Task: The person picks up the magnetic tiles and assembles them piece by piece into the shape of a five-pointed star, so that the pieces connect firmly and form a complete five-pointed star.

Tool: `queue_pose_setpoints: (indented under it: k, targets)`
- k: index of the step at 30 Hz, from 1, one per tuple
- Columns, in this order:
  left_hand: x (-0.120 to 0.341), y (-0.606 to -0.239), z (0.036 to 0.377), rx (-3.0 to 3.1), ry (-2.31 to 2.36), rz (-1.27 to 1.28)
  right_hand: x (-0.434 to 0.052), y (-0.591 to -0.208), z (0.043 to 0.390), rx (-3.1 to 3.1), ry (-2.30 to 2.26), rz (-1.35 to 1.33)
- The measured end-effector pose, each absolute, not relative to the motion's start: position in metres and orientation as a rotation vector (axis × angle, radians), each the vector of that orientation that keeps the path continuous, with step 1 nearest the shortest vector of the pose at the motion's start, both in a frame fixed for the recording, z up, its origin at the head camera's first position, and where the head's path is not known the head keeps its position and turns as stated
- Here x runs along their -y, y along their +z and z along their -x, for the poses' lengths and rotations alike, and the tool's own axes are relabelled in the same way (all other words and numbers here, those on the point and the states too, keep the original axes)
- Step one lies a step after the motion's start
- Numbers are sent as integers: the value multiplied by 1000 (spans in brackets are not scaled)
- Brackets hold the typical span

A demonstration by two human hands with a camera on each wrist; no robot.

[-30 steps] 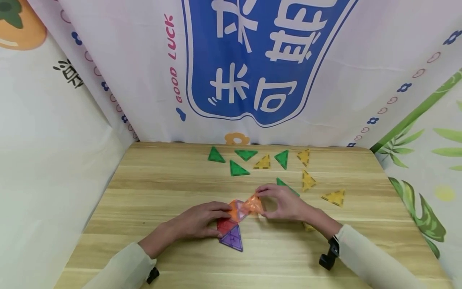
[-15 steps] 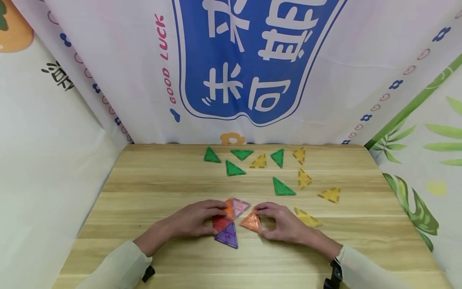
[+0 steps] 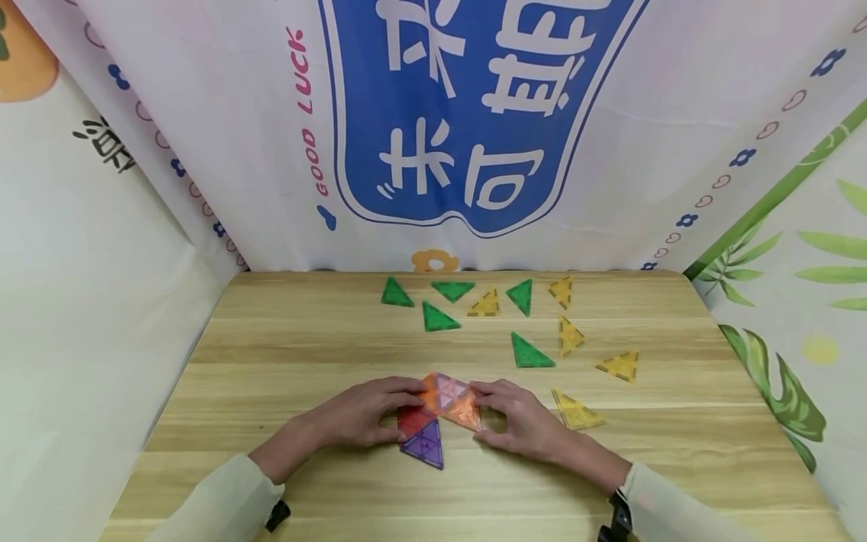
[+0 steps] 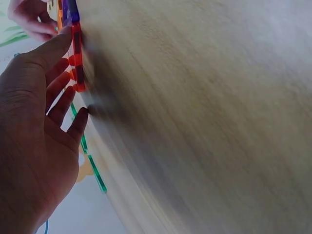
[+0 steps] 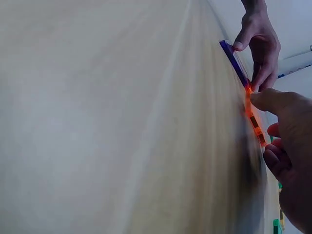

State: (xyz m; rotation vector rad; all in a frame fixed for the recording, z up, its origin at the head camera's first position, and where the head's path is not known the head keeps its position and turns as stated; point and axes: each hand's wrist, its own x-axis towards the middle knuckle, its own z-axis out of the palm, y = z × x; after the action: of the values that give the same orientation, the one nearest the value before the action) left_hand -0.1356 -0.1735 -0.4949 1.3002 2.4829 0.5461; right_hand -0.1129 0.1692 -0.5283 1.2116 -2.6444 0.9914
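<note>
Triangular magnetic tiles lie edge to edge in a partial fan on the table. They are a purple tile (image 3: 425,446), a red tile (image 3: 413,421), an orange tile (image 3: 430,400), a pale pink-purple tile (image 3: 449,389) and a second orange tile (image 3: 463,413). My left hand (image 3: 369,410) holds the fan's left side, thumb by the red tile and fingers over the first orange one. With thumb and fingertips, my right hand (image 3: 518,421) pinches the second orange tile against the pale one. In the right wrist view the right thumb touches the orange tile's edge (image 5: 255,124).
Loose green tiles (image 3: 531,351) and yellow tiles (image 3: 619,366) lie scattered toward the back and right of the wooden table (image 3: 291,331). One yellow tile (image 3: 576,410) is close to my right hand. A printed cloth (image 3: 284,150) hangs behind the table's back edge.
My right hand lowered the second orange tile toward me, turned it, then brought it left and up against the pale tile. The left hand stays on the fan.
</note>
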Motion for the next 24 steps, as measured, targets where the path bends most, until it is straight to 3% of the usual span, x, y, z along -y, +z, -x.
queue_pose_setpoints:
  k: [14, 24]
  targets:
    - [169, -499, 128, -2659, 469, -1435, -166, -523, 140, 2662, 954, -1470]
    - [202, -501, 136, -2665, 592, -1259, -126, -525, 143, 2658, 978, -1375]
